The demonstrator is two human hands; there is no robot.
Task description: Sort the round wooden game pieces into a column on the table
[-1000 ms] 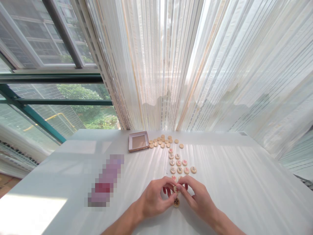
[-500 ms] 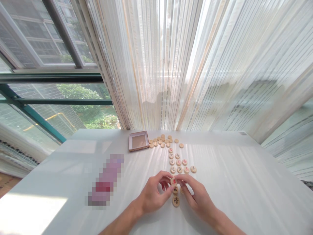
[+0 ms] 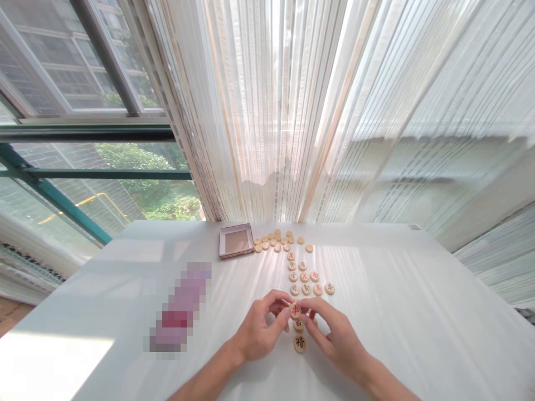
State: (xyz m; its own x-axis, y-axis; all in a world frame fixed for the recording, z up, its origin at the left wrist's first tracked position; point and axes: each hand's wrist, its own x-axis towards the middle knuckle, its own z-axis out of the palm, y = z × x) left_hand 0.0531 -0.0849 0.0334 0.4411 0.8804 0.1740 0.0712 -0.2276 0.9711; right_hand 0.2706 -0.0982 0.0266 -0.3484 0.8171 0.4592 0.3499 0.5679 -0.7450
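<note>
Round wooden chess pieces lie on a white table (image 3: 397,312). My left hand (image 3: 259,331) and my right hand (image 3: 334,334) meet in front of me, both pinching a piece with a red character (image 3: 295,309) from either side. Just below it sits a black-marked piece (image 3: 298,324), and nearer me another black-marked piece (image 3: 300,343) lies free. Beyond my fingers several face-up pieces (image 3: 309,278) are laid out in rows.
A small open square box (image 3: 236,242) stands at the far middle of the table, with several blank-side-up pieces (image 3: 278,241) beside it. A blurred pink-red object (image 3: 179,312) lies to the left. Sheer curtains hang behind the table; a window is at left.
Both hands slid a little away from me, from the lower pieces to the red-marked piece. The nearest black-marked piece, earlier half under my fingers, now lies uncovered.
</note>
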